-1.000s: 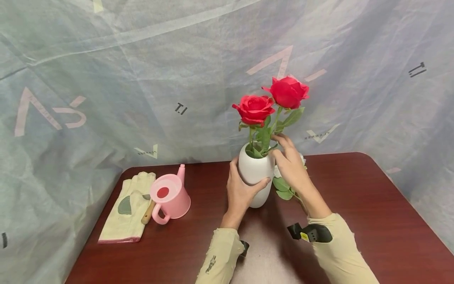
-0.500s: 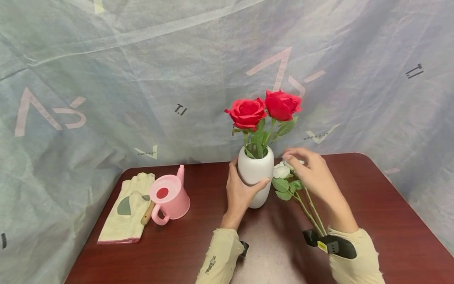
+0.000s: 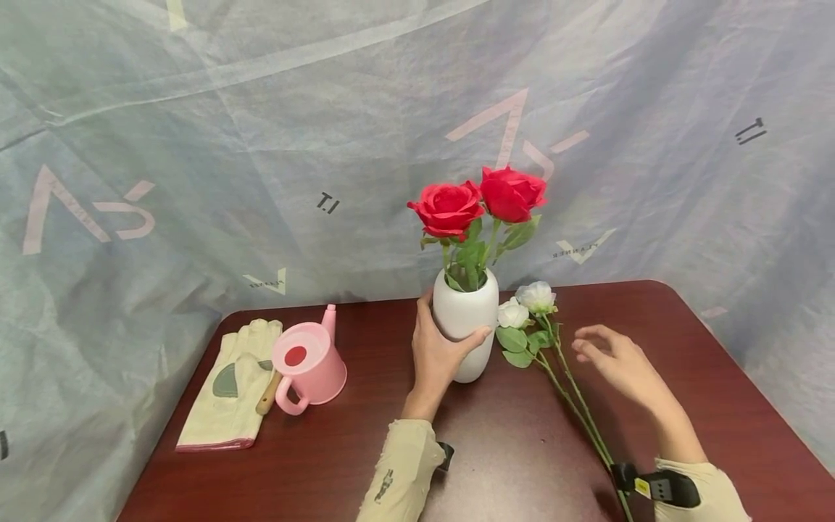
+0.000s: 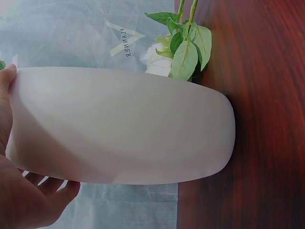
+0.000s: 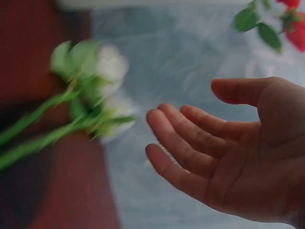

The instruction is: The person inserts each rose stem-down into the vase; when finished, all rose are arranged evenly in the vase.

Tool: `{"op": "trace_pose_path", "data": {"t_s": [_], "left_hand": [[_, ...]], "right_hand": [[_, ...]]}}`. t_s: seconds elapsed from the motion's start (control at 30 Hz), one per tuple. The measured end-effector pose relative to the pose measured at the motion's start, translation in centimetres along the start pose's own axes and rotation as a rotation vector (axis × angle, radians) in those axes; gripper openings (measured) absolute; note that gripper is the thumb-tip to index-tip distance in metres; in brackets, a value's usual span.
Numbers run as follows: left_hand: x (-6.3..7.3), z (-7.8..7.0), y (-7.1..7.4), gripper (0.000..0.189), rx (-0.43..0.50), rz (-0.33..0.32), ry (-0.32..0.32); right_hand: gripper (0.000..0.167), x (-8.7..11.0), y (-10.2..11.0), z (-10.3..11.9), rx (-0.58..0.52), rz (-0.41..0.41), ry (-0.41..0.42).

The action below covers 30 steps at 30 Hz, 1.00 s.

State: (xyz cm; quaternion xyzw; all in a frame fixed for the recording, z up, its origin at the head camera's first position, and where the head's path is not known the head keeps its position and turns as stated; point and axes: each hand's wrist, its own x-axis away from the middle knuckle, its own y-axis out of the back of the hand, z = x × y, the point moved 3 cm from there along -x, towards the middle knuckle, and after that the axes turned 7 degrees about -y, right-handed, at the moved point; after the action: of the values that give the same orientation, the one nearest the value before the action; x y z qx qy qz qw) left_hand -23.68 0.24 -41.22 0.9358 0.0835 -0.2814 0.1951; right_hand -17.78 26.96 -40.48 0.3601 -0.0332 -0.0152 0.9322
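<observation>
A white vase point(image 3: 466, 319) stands upright on the dark red table, and my left hand point(image 3: 435, 355) grips its left side, thumb across the front. Two red roses, a left one point(image 3: 448, 210) and a right one point(image 3: 512, 194), rise from its mouth with green leaves. My right hand point(image 3: 622, 362) hovers to the right, fingers loosely bent and holding nothing, as the right wrist view confirms. Between the vase and that hand lie two white roses, one nearer point(image 3: 512, 314) and one farther point(image 3: 537, 297), their long stems running toward the front.
At the left a pink watering can point(image 3: 312, 366) stands beside folded cream gloves point(image 3: 228, 395). A wooden handle point(image 3: 268, 395) pokes out between them. Behind the table point(image 3: 385, 449) hangs a grey printed cloth point(image 3: 365, 130).
My right hand has left the red rose's stem and moved right and toward the front. The right red rose has sunk lower in the vase. My left hand stays on the vase.
</observation>
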Motion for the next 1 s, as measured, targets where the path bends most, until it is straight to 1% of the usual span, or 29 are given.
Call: {"op": "trace_pose_path", "data": {"t_s": [0.13, 0.2, 0.27, 0.4, 0.47, 0.63, 0.7, 0.8, 0.93, 1.0], "left_hand": [[-0.2, 0.1, 0.2, 0.094, 0.001, -0.005, -0.005], [-0.3, 0.2, 0.2, 0.094, 0.003, -0.008, -0.004], [-0.3, 0.2, 0.3, 0.094, 0.006, -0.012, -0.007], [-0.2, 0.1, 0.1, 0.094, 0.012, -0.006, -0.010], [-0.1, 0.0, 0.0, 0.094, 0.014, -0.001, -0.004], [0.2, 0.1, 0.0, 0.095, 0.008, 0.001, -0.001], [0.1, 0.2, 0.0, 0.095, 0.008, -0.003, -0.008], [0.1, 0.3, 0.1, 0.095, 0.007, -0.001, 0.001], [0.1, 0.2, 0.0, 0.095, 0.008, 0.010, 0.021], [0.1, 0.1, 0.0, 0.095, 0.008, 0.012, 0.028]], "right_hand": [[0.045, -0.5, -1.1, -2.8, 0.045, 0.082, -0.071], [0.047, -0.9, -1.7, -3.8, 0.039, 0.123, -0.088], [0.044, -1.3, -2.2, -4.7, 0.012, 0.146, -0.095], [0.035, -2.1, -2.9, -6.0, -0.100, 0.173, -0.114], [0.033, -2.5, -3.3, -6.6, -0.172, 0.180, -0.140], [0.036, -3.6, -4.1, -7.6, -0.299, 0.184, -0.191], [0.037, -4.2, -4.4, -7.8, -0.345, 0.199, -0.211], [0.039, -4.9, -4.7, -8.0, -0.410, 0.220, -0.249], [0.041, -5.3, -4.4, -8.2, -0.459, 0.213, -0.271], [0.042, -5.2, -4.1, -8.3, -0.504, 0.217, -0.271]]}}
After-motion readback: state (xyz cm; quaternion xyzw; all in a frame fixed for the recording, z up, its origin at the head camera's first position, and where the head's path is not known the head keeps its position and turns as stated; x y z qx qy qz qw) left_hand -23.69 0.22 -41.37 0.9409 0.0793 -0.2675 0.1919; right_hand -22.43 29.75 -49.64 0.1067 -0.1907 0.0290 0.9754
